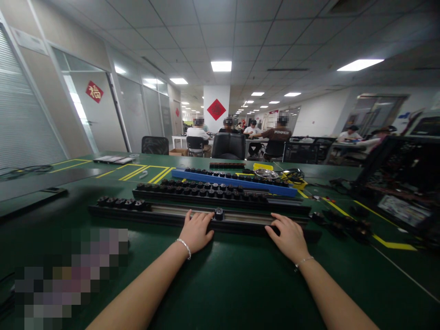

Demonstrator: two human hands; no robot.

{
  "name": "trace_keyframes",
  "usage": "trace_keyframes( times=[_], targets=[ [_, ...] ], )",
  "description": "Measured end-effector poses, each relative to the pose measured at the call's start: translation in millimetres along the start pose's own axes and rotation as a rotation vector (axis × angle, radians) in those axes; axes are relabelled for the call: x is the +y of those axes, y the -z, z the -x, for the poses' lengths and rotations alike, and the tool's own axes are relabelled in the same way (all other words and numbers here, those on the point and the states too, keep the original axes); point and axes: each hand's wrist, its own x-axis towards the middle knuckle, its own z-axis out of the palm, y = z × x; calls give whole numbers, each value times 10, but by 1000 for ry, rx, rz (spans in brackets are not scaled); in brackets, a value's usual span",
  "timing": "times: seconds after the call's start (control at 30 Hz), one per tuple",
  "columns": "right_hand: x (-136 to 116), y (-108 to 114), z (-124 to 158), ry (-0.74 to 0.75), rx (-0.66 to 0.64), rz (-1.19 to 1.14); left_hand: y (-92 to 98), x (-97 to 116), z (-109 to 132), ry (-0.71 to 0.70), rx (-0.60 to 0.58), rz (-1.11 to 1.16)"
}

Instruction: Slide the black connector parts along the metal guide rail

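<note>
Black rail [240, 223], long, narrow (pale inside)

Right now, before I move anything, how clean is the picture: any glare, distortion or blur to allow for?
Head view: wide-angle stretch makes the door lean; head view: ceiling lights are blown out white; head view: a pixelated patch covers the lower left; head view: the left hand and right hand look fairly clear.
</note>
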Motion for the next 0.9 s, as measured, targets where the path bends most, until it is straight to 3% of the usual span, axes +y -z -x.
trace_keyframes(
  times=[0.33, 0.67, 0.9],
  targets=[
    [5, -23, -1, 13, 29, 20, 25, 111, -133, 79, -71, -7],
    [-8, -11, -2, 8, 8, 31, -135, 176, -130, 49, 80, 29],
    [-12, -12, -2, 2, 8, 33, -127, 177, -120, 43, 84, 57]
  ],
)
